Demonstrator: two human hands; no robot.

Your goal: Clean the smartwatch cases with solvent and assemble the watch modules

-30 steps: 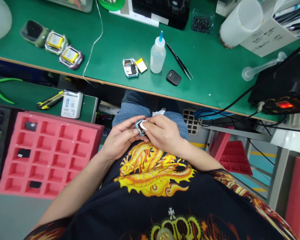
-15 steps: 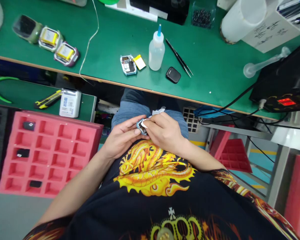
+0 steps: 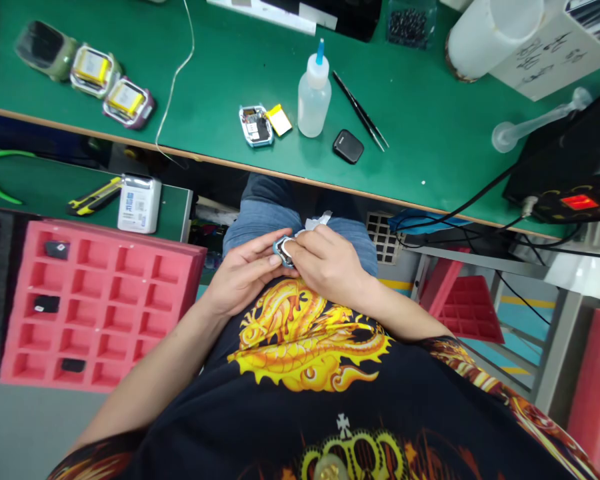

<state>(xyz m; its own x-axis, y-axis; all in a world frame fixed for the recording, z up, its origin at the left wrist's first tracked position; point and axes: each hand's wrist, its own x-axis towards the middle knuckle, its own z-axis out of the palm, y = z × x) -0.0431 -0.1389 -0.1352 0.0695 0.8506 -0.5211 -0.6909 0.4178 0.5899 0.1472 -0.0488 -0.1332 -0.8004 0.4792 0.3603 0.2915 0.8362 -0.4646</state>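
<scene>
Unchanged this past second: my left grip [image 3: 245, 270] clasps the blue watch case [image 3: 281, 253], nearer me than the squeeze bottle [image 3: 314, 100]; my right grip [image 3: 327, 260] pinches white wipe [image 3: 319, 221] against it. Step apparently unfinished.

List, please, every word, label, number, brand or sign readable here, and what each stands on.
No text reads clearly.
White box: blue print, too blurred.
Carton: handwritten characters, too blurred.
Black cover: pale mark, too small.
Red display: too blurred.
Black pieces in pink tray: pale labels, too small.
Held blue case: none visible.
</scene>
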